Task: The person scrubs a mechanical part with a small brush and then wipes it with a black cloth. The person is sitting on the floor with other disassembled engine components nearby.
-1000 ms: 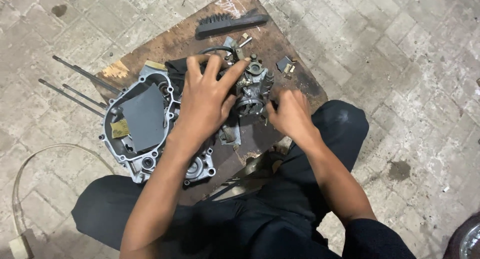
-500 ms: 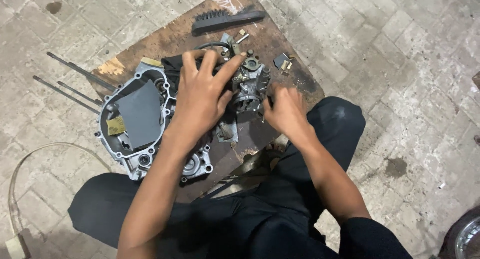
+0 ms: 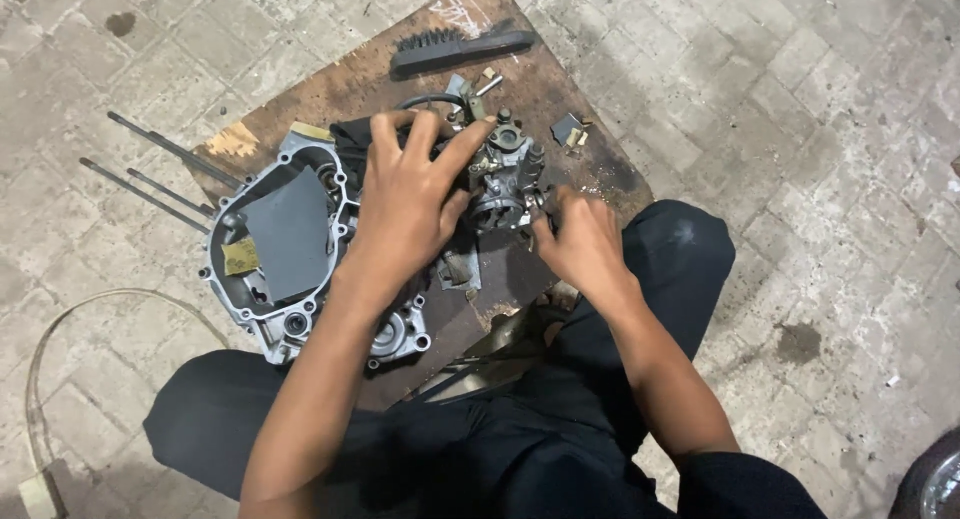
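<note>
Dark trousers are seen nearest the camera, knees spread on either side of a worn brown wooden board [image 3: 590, 89] that is laid on the paved floor [image 3: 800, 99] and used as the work surface. Little has changed over the last second: both hands have been kept on the small metal carburetor [image 3: 505, 174], and only slight shifts of the fingers and of the view are noted, so the part is judged to be still under close handling rather than set down.

The left hand [image 3: 410, 199] is laid over the carburetor's left side, fingers spread and draped across a black cloth [image 3: 350, 139] beneath. The right hand [image 3: 580, 244] is brought to the part's lower right edge, fingertips pinching at something small there; what exactly is pinched cannot be made out.

The carburetor is grey, greasy cast metal with a round bowl and brass fittings, resting at the board's middle. To the left, a silver engine case cover [image 3: 290, 239] is lain open, with long metal rods [image 3: 150, 179] beside it. Farther off, small loose fittings [image 3: 570, 131] and a black brush [image 3: 460, 49] are placed near the board's far edge.
</note>
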